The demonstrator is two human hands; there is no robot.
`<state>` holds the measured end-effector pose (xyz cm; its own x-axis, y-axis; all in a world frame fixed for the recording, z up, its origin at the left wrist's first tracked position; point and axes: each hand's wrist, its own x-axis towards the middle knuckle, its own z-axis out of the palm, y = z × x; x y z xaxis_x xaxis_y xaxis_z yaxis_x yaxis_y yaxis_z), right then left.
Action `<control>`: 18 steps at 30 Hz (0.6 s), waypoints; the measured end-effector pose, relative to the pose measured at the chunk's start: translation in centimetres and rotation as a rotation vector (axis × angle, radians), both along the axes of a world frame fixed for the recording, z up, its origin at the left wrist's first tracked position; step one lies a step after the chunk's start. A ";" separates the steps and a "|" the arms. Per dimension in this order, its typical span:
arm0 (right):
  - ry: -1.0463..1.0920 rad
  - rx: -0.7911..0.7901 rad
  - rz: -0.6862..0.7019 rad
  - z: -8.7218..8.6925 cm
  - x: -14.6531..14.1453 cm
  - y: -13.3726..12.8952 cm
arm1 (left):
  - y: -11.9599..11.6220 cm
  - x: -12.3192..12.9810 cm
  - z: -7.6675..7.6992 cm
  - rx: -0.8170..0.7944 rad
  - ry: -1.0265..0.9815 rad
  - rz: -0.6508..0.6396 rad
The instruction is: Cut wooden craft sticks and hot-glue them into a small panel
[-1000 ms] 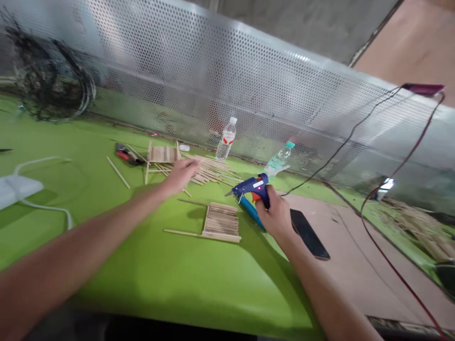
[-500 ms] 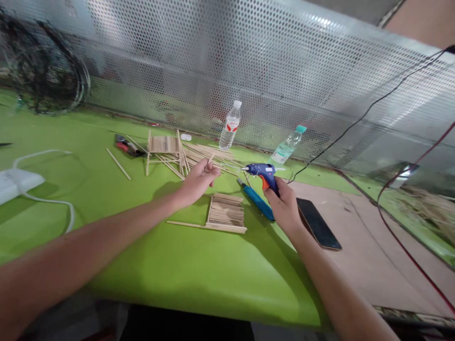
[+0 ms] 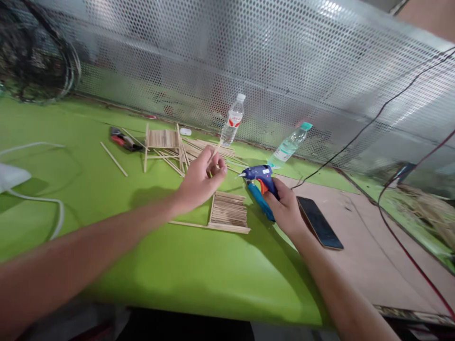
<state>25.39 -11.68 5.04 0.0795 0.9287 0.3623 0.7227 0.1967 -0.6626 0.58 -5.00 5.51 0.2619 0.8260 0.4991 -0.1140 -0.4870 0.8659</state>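
Observation:
Between the thumb and fingers of my left hand (image 3: 203, 177) is a thin wooden stick (image 3: 216, 149), its tip pointing up. My right hand (image 3: 285, 204) is wrapped round the handle of a blue hot glue gun (image 3: 259, 173) with an orange trigger, nozzle facing left toward my left hand. Below them, a flat panel of wooden sticks (image 3: 229, 210) lies on the green tabletop, with one long stick (image 3: 188, 224) reaching out to its left. Partly behind the glue gun lies a blue cutter-like tool (image 3: 261, 201).
A small stick frame (image 3: 162, 139) stands at the back beside a loose stick pile (image 3: 202, 151). Pliers (image 3: 124, 139) lie to its left. Two bottles, one upright (image 3: 232, 121) and one leaning (image 3: 289, 144), are behind. A phone (image 3: 320, 222) lies right; a black cable (image 3: 350, 137) hangs there.
My left hand has come slightly right and nearer with the stick, turning its palm. The glue gun nozzle has shifted a little left and down. The view has moved slightly.

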 end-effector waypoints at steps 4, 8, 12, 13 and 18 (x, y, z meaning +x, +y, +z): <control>-0.238 -0.047 -0.036 0.2 -0.1 -0.3 | 2.5 -0.5 -0.6 -0.206 -0.172 0.100; -0.445 -0.109 -0.115 0.0 -0.7 -0.2 | 3.9 -0.5 -1.3 -0.310 -0.129 0.144; -0.579 -0.134 -0.142 -0.2 -1.2 0.0 | 4.3 -0.6 -1.7 -0.294 0.092 0.139; -0.601 -0.144 -0.146 -0.3 -1.3 0.1 | 4.4 -0.6 -1.7 -0.283 0.121 0.140; -0.659 -0.192 -0.177 -0.2 -1.9 0.3 | 4.7 -1.0 -1.8 -0.248 0.160 0.138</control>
